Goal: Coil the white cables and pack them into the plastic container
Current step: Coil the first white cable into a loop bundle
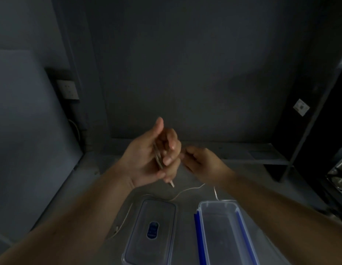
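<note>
Both hands are raised above the grey bench [246, 180], close together in dim light. The left hand [147, 159] is turned palm-inward with its thumb pointing up, and its fingers [171, 148] are curled together over several loops of white cable [158, 157] that run across the palm. A short cable end with a plug sticks out just below those fingers.

The right hand [202, 162] sits just beside the left, knuckles up, its fingers [187, 155] bunched tight towards the left hand; they seem pinched on the cable, though the strand between them is too blurred to make out.

From beneath the fingers a loose run of the same cable drops to the bench and trails away below the left hand, passing the far end of the clear lid [153, 232] and curving down its outer side. A second thin white cable [215, 194] lies below the right fingers, reaching the far rim of the plastic container [202, 226].

The container stands open, with blue side clips, just beside the lid, both well below the fingers and nearest the person.
</note>
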